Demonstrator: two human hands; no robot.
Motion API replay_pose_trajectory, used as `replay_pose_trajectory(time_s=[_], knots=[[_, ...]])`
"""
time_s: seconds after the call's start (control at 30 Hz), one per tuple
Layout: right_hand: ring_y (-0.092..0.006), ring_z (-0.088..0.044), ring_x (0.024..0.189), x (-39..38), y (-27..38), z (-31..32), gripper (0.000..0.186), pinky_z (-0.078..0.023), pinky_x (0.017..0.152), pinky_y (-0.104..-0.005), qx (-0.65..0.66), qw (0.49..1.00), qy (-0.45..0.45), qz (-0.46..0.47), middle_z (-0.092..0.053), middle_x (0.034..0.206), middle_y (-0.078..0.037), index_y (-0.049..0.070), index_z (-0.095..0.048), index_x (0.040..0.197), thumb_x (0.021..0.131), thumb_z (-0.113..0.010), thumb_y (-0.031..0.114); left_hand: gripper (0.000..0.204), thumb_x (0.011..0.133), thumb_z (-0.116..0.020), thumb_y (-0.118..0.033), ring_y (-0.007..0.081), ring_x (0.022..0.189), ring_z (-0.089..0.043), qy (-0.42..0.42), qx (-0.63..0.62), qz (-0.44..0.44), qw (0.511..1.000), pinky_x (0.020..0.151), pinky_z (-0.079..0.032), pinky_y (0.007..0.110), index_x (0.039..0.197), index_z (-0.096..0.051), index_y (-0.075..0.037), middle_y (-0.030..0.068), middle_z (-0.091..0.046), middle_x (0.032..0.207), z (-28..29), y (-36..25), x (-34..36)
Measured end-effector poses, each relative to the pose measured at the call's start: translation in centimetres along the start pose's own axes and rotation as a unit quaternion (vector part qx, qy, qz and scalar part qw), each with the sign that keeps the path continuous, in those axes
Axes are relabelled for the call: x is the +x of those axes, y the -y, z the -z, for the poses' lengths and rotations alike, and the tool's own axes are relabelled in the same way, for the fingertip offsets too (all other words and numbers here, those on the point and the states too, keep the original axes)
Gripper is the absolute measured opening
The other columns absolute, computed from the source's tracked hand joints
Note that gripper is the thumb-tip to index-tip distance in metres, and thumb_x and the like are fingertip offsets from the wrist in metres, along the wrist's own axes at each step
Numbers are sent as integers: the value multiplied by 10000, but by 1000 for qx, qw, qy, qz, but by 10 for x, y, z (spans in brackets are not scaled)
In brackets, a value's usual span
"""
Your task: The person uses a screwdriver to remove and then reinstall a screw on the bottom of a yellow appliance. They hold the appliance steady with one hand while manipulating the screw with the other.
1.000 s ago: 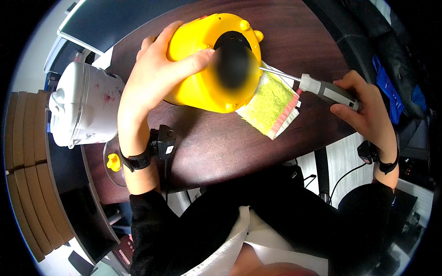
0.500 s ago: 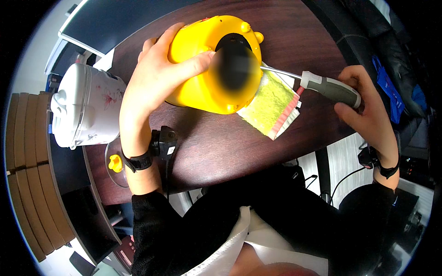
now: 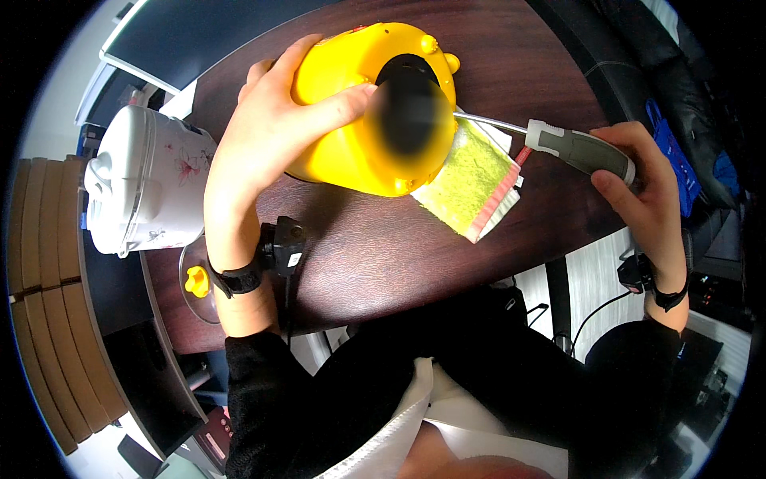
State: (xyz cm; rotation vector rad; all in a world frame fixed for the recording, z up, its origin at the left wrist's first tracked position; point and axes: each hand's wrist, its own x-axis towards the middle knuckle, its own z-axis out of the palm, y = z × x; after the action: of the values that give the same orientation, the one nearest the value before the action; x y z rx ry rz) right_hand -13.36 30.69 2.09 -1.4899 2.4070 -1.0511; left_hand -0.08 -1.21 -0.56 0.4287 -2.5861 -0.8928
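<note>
My left hand is wrapped over the left side of a rounded yellow plastic body, its thumb lying near a dark, blurred round part. Small yellow knobs stick out along the body's edge. In my right hand is a screwdriver with a grey handle, gripped at the handle's end. Its metal shaft points left and meets the body's right edge, where the tip is hidden. Partly under the body lies a yellow-green fluffy cloth with a pink and white border.
A white lidded pot with a flower print stands left of my forearm. Near it, a clear round lid with a yellow knob lies on the dark wooden table. A black leather seat borders the table at right.
My right hand has shifted slightly right and down with the screwdriver, and its fingers have turned a little round the handle end. My left hand keeps its hold on the yellow body.
</note>
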Motion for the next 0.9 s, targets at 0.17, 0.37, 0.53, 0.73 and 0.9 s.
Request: replay_pose_trajectory(time_s=[0.17,0.37,0.53,0.73,0.9], knots=[[-110,-556,761,3,-1,2,252,-428,664,-224,-46,998,1,41,-585,854,-49,25,-533,1023,821,-628,142,937,569,-634,-642,344,960,-545,-1,-1,-2,1000,828,-465,392,1259,-466,-31,227,-497,1052,-2,1,0],[-64,-440,595,3,-11,18,219,-349,532,-190,50,991,61,-108,-500,718,-5,21,-523,987,887,-537,216,935,559,-649,-633,356,1036,-487,12,71,-37,997,849,-449,418,1263,-466,-46,237,-486,1075,-5,-12,-4],[-47,-400,575,-5,-3,-11,228,-312,493,-187,103,983,-39,-148,-451,740,15,65,-464,1089,886,-525,147,939,550,-646,-637,362,1053,-476,-2,51,-20,999,858,-441,426,1261,-470,-49,239,-487,1075,-4,-9,-4],[-90,-501,700,-9,-6,-7,295,-381,583,-209,-17,1000,0,-18,-536,827,-39,46,-459,1062,815,-609,107,944,548,-646,-635,354,1024,-499,1,43,-15,999,848,-448,411,1261,-468,-43,231,-493,1069,-2,-10,-3],[-113,-519,749,-10,-3,-5,238,-394,647,-233,21,999,20,-43,-552,832,-56,20,-484,1009,832,-598,132,948,551,-645,-635,346,997,-518,2,15,-6,1000,834,-455,408,1260,-465,-32,229,-495,1068,-1,-9,-3]])
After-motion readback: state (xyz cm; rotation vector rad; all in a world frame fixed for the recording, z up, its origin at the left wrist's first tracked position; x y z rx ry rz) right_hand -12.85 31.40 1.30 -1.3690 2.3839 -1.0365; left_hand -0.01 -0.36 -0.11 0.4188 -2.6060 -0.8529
